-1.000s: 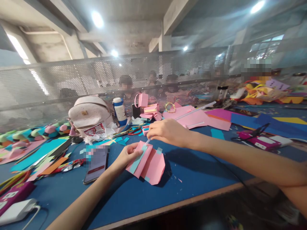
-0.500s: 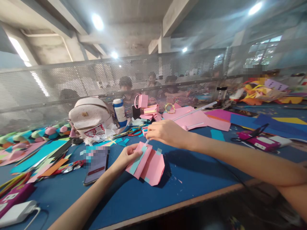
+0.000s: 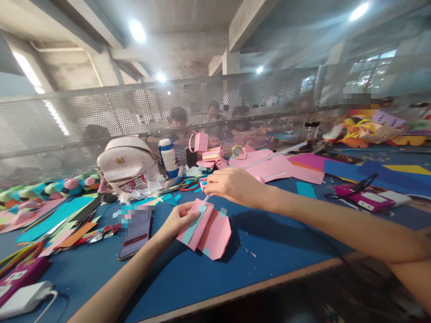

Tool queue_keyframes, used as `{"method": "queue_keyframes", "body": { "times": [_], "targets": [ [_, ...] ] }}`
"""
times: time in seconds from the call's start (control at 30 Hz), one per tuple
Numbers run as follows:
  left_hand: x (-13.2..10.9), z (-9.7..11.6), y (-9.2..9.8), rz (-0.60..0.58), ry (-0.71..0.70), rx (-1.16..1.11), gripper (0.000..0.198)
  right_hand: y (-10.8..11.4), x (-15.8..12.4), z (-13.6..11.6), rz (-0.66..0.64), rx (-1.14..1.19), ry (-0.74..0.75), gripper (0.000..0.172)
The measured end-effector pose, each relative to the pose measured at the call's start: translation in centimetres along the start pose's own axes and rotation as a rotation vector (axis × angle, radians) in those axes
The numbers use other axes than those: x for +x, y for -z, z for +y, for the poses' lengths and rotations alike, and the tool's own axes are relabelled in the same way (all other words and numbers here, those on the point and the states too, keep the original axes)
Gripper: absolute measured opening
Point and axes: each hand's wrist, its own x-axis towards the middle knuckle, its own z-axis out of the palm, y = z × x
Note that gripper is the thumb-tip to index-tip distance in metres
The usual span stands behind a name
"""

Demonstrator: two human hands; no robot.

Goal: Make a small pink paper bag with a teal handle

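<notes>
My left hand (image 3: 184, 218) pinches the upper left edge of a folded pink paper piece (image 3: 217, 235), thumb on top. A pale blue strip (image 3: 194, 226) runs down its front flap, and small blue tabs show at its edges. Above the paper, my right hand (image 3: 230, 186) is closed around a long, translucent glue stick (image 3: 286, 151). One end of the stick meets the top of the blue strip; the other sticks out far behind the hand to the upper right. Whether the tip presses on the strip or hovers just over it, I cannot tell.
A phone (image 3: 137, 235) lies left of my left forearm. Behind are a white backpack (image 3: 129, 154), a bottle (image 3: 167, 157), scissors (image 3: 190, 185) and pink sheets (image 3: 303, 170). A purple device (image 3: 365, 197) with cables sits right. A perforated metal screen (image 3: 141, 107) borders the table's back.
The far end of the glue stick has shifted very slightly to the right. Both hands and the pink paper stay practically where they were.
</notes>
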Motion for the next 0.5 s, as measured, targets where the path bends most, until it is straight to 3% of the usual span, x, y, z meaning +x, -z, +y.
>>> {"method": "queue_keyframes", "body": {
  "times": [0.3, 0.5],
  "targets": [
    [0.2, -0.2, 0.2, 0.06, -0.002, -0.011, 0.042, 0.1, -0.9, 0.6, 0.008, 0.049, -0.013, 0.015],
    [0.2, -0.3, 0.3, 0.03, 0.0, -0.008, 0.048, -0.2, -1.1, 0.4, 0.012, 0.046, -0.004, 0.014]
  ]
}}
